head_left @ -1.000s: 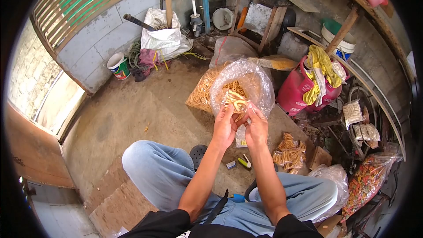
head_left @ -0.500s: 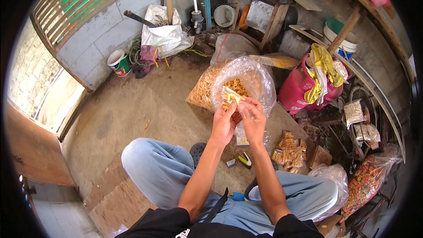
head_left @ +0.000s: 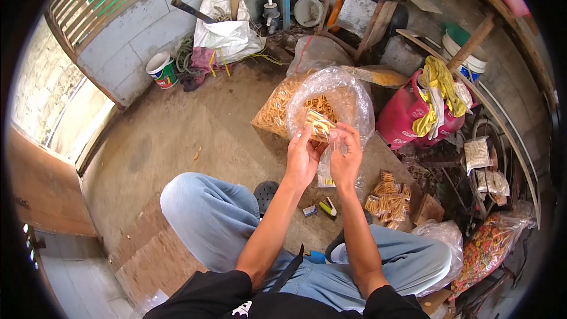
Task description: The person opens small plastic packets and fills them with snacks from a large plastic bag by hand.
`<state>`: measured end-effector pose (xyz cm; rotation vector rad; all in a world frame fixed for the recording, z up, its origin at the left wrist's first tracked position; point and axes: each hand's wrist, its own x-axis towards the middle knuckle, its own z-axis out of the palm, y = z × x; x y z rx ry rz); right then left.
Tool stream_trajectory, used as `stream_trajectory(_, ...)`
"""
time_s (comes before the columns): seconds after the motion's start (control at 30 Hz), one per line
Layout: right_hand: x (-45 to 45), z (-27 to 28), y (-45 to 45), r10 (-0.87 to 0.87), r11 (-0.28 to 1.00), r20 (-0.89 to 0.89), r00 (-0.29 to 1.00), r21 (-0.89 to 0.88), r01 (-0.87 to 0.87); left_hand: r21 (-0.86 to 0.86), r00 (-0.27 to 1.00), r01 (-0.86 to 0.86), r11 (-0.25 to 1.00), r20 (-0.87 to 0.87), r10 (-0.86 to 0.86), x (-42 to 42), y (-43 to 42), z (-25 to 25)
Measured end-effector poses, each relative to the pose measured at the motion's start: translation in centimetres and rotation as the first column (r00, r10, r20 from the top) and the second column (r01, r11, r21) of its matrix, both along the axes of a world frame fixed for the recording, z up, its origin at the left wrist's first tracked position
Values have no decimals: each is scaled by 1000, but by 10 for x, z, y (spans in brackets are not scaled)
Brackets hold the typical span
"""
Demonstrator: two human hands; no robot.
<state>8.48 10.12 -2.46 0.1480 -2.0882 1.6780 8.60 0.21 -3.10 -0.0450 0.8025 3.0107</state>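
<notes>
Above my lap, both hands hold a small clear packet of snack sticks (head_left: 319, 124). My left hand (head_left: 303, 160) grips its left, lower side between thumb and fingers. The fingers of my right hand (head_left: 347, 156) pinch the clear plastic at its right end. Just beyond the hands sits a large clear bag of snack sticks (head_left: 276, 109), its wide mouth facing me. On the floor below lie a yellow-green stapler (head_left: 328, 207) and a small box (head_left: 309, 211). To the right, several filled snack packets (head_left: 390, 202) are piled together.
A pink drum (head_left: 401, 115) with yellow cloth (head_left: 440, 88) on it stands at right. A bag of colourful snacks (head_left: 490, 248) leans at lower right. Farther back are a white sack (head_left: 227, 38), a paint bucket (head_left: 161, 71) and a wooden stand (head_left: 375, 26).
The packet has turned in my hands and its sticks lie more level. My right fingers now pinch its right end. The view has shifted slightly.
</notes>
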Motion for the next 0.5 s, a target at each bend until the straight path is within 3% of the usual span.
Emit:
stream_trajectory(0.2,-2,-2,0,21,997,-64,998,72,-17,-51,1000,-7,999,-4,7,-2,-2,-3)
stream_trajectory(0.37,-5,-3,4,208,976,-110,972,88,-198,-44,999,-23,999,33,24,-3,-5,-5)
stream_trajectory(0.5,-4,-4,4,149,988,-77,986,51,-145,-68,999,10,998,31,-7,-3,-5,-4)
